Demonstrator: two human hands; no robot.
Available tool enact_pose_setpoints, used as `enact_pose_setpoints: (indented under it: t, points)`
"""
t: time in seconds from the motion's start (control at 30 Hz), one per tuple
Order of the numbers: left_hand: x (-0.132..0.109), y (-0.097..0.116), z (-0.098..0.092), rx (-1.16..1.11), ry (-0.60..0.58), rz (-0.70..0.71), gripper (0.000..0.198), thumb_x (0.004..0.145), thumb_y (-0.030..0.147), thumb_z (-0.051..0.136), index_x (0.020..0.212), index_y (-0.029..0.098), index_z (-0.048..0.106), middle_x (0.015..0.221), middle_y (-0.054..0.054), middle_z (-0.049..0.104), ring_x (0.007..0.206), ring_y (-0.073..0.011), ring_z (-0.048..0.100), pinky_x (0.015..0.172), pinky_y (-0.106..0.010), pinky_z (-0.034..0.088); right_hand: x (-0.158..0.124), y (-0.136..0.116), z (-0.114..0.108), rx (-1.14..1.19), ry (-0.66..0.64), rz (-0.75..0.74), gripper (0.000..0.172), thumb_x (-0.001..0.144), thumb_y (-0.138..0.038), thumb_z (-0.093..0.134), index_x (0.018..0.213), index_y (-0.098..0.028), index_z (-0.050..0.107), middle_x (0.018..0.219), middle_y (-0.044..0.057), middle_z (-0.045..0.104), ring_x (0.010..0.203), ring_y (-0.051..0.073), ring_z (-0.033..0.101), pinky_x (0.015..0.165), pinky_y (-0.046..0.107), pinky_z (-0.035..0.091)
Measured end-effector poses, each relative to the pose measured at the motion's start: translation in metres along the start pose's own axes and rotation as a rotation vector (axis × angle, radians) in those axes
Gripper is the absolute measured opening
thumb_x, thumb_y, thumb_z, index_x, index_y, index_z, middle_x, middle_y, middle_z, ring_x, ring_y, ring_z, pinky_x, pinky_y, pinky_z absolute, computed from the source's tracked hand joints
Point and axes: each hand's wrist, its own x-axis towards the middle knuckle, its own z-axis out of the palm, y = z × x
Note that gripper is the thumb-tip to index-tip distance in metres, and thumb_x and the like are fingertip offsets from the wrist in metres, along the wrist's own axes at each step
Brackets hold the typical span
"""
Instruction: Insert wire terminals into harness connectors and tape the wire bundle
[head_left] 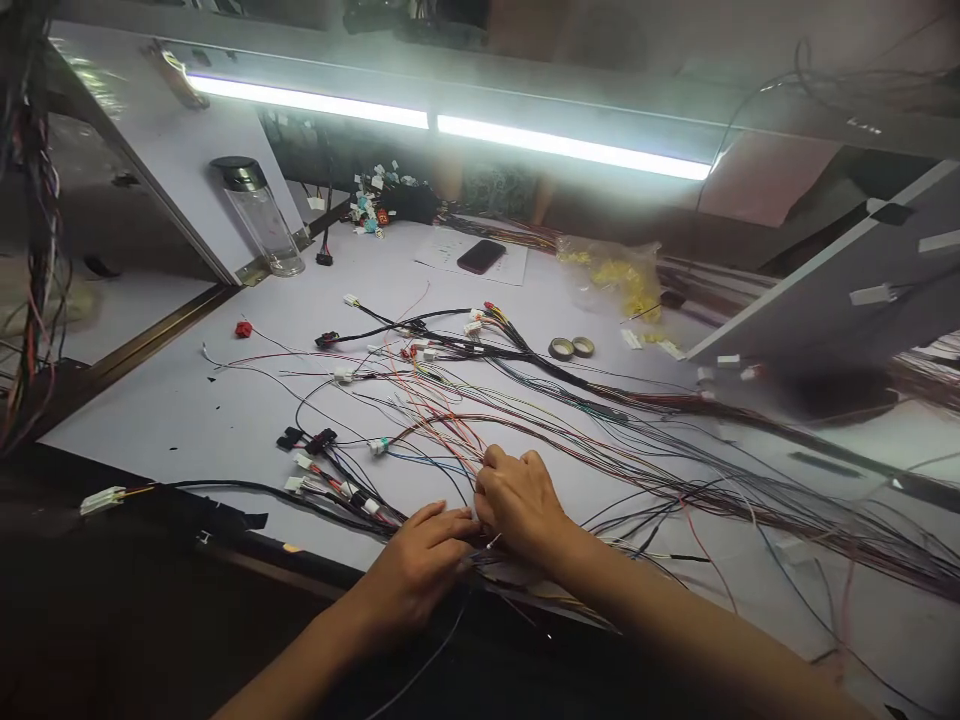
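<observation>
My left hand [429, 560] is closed around a bundle of wires near the table's front edge. Right beside it, my right hand [521, 498] is curled shut on thin wires, its fingertips touching the left fingers. What exactly lies between the fingertips is mostly hidden. Left of my hands, black-sleeved wires [352, 517] end in several white connectors [296, 485] and black connectors [321, 440]. A white connector with a teal part [379, 446] lies just behind them. Loose thin wires [540, 425] spread from my hands toward the right side.
A long wiring harness [570, 378] crosses the table behind my hands. Two tape rolls [561, 348], a phone [481, 256] on paper, a bag of yellow parts [622, 280] and a clear bottle [262, 220] stand farther back. A white connector [103, 500] overhangs the front left edge.
</observation>
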Motion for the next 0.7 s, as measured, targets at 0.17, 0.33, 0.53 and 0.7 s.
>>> enact_pose_setpoints:
  t: [0.17,0.33,0.53,0.7]
  points:
    - [-0.001,-0.002,-0.002,-0.149,0.074,-0.120,0.027,0.095,0.017,0.041,0.112,0.023,0.061,0.130,-0.007,0.058,0.123,-0.0156,0.051,0.115,-0.039,0.025,-0.010,0.010,0.006,0.187,-0.013,-0.020,0.015,0.085,-0.024,0.057,0.083,-0.024,0.072,0.099,0.000,0.065,0.078,0.014,0.058,0.067,0.030,0.028]
    - [0.002,-0.002,0.000,-0.194,0.131,-0.149,0.026,0.094,0.019,0.044,0.109,0.024,0.066,0.123,-0.005,0.063,0.119,-0.0175,0.054,0.115,-0.039,0.028,-0.016,0.006,0.008,0.075,0.084,0.035,0.021,0.092,-0.029,0.050,0.094,-0.021,0.069,0.102,0.005,0.064,0.082,0.018,0.060,0.075,0.034,0.031]
    - [0.003,-0.004,0.002,-0.181,0.111,-0.141,0.029,0.094,0.018,0.043,0.110,0.024,0.066,0.124,-0.005,0.061,0.118,-0.0177,0.054,0.115,-0.041,0.026,-0.015,-0.004,0.010,-0.007,0.055,0.008,0.021,0.089,-0.013,0.045,0.090,-0.014,0.066,0.094,0.010,0.065,0.080,0.019,0.061,0.076,0.037,0.033]
    - [0.003,-0.005,0.002,-0.170,0.149,-0.125,0.027,0.094,0.016,0.044,0.110,0.023,0.065,0.126,-0.006,0.059,0.119,-0.0182,0.053,0.114,-0.040,0.029,-0.013,-0.007,0.009,0.028,-0.018,0.011,0.022,0.088,-0.014,0.046,0.087,-0.017,0.068,0.092,0.008,0.068,0.083,0.019,0.062,0.071,0.034,0.035]
